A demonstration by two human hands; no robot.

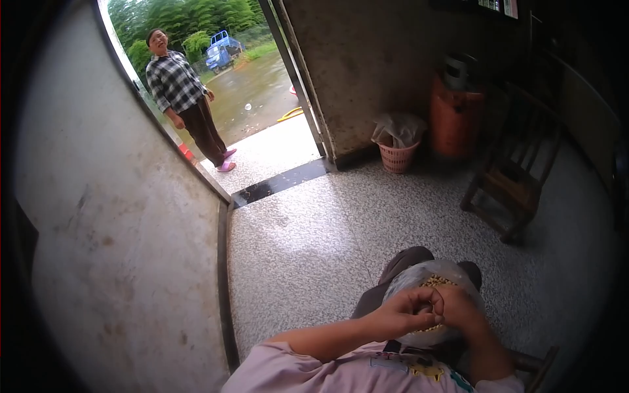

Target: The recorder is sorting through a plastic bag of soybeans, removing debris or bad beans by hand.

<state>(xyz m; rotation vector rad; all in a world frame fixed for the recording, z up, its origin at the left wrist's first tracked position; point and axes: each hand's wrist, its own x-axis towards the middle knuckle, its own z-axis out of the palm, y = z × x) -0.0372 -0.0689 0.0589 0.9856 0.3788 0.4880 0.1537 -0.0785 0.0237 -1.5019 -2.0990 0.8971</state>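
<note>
On my lap rests a clear plastic bag (410,281) with its mouth spread wide. Small tan kernels, perhaps beans or nuts, (437,280) lie inside it. My left hand (415,309) is held over the bag with curled fingers, the thumb close to the index fingertip. Whether something small is pinched there is too fine to make out. Beside it, my right hand (457,304) also hovers above the kernels, back upward and slightly blurred. Its fingertips are largely hidden, and the two hands meet or nearly meet.
A person (179,93) in a checked shirt stands outside the open doorway, past a dark threshold (282,182). By the wall are a pink plastic basket (399,158) with a bag liner and an orange gas cylinder (454,120). A wooden chair (513,184) stands at right.
</note>
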